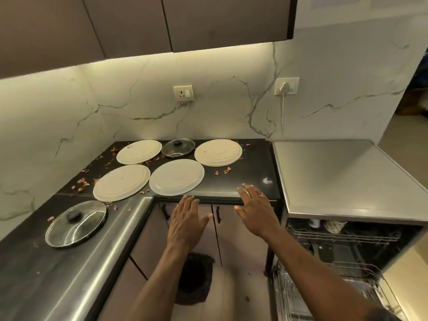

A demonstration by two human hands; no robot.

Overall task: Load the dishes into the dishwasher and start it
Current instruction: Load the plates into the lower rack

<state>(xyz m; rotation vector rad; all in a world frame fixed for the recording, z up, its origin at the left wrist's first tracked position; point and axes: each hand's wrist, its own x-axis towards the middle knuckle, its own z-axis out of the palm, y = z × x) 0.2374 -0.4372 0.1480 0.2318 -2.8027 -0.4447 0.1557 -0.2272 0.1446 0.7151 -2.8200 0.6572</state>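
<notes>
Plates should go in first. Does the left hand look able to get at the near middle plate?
Probably yes. The left hand is open with its fingertips at the edge of the counter, right in front of the near middle plate, and nothing stands between them.

Black countertop (250, 179): 4 cream plates (176, 177), 2 glass lids (76, 224), scattered pinkish scraps (83, 183).

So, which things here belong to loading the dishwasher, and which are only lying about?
Job: back-left plate, back-right plate, front-left plate, front-middle plate, small glass lid, large glass lid, open dishwasher, left hand, right hand.
Lying about: pinkish scraps, wall socket, plugged charger.
</notes>
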